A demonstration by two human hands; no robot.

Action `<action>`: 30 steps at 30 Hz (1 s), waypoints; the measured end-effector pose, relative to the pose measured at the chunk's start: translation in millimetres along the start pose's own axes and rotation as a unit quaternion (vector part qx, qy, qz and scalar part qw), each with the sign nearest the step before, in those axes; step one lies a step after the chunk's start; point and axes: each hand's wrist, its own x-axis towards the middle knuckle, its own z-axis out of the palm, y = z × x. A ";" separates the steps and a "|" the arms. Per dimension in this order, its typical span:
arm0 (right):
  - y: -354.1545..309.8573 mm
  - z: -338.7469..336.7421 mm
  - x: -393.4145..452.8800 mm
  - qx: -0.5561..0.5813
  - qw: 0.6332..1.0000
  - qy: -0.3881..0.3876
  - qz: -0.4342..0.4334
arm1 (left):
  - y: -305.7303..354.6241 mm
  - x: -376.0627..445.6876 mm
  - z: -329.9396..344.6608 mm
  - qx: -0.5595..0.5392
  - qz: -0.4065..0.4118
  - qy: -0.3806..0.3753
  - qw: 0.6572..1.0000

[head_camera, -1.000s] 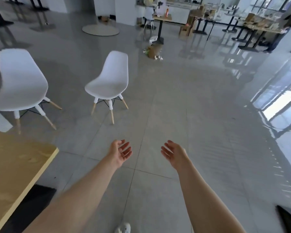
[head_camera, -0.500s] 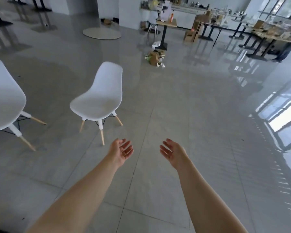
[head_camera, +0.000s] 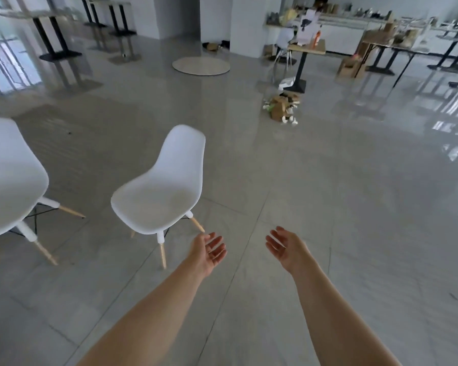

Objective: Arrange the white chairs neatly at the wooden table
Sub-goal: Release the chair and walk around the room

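Head view: the nearer white chair (head_camera: 159,191) now stands closer, just beyond the left hand (head_camera: 208,250); the wooden table has left frame. Left and right hand (head_camera: 284,247) are released, empty, so a grasp looks imminent.

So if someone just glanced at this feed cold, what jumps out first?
Two bare forearms reach in from the bottom, left hand and right hand open and empty. Just beyond the left hand stands a white chair on the grey floor, with a second white chair cut off at the left edge.
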 end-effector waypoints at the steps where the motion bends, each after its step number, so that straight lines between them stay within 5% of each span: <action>1: -14.7 9.5 15.9 -0.003 1.000 -0.006 0.004 | 7.7 13.3 13.9 -0.007 0.000 0.003 1.000; 22: -253.7 184.1 377.5 -0.110 0.991 -0.055 0.053 | 188.2 336.0 255.0 -0.107 0.020 0.058 0.992; 30: -347.6 256.3 516.2 -0.195 0.968 -0.123 0.099 | 237.5 442.7 318.2 -0.212 0.063 0.144 0.965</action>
